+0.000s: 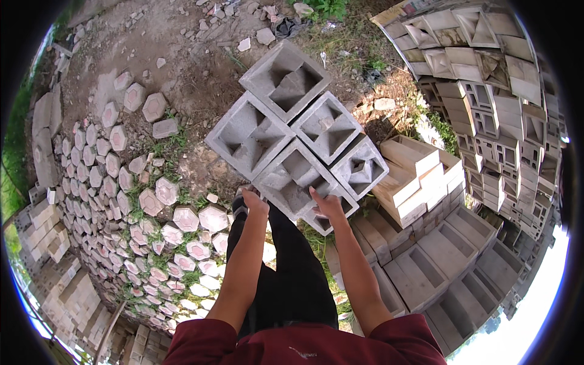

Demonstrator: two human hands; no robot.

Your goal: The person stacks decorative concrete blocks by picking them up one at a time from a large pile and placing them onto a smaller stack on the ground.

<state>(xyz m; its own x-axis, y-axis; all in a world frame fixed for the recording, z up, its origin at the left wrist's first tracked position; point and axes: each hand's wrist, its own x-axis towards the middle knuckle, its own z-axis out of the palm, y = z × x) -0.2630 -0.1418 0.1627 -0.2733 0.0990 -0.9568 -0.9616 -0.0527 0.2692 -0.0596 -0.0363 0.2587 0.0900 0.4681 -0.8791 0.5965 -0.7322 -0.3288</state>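
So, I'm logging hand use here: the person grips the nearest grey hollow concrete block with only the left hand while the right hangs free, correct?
Not quite. The head view shows both hands on the nearest grey hollow concrete block: left hand at its left edge, right hand at its near edge.

There was only one view, from a wide fisheye camera on the person's head, and it looked almost straight down past the dark red shirt (304, 344) and both forearms. It sat close to the left hand (255, 202) and right hand (328, 207) at the grey hollow concrete blocks (292, 131). Towards the rim, the stacked pale blocks (486, 109) and hexagonal pavers (152, 201) curved.
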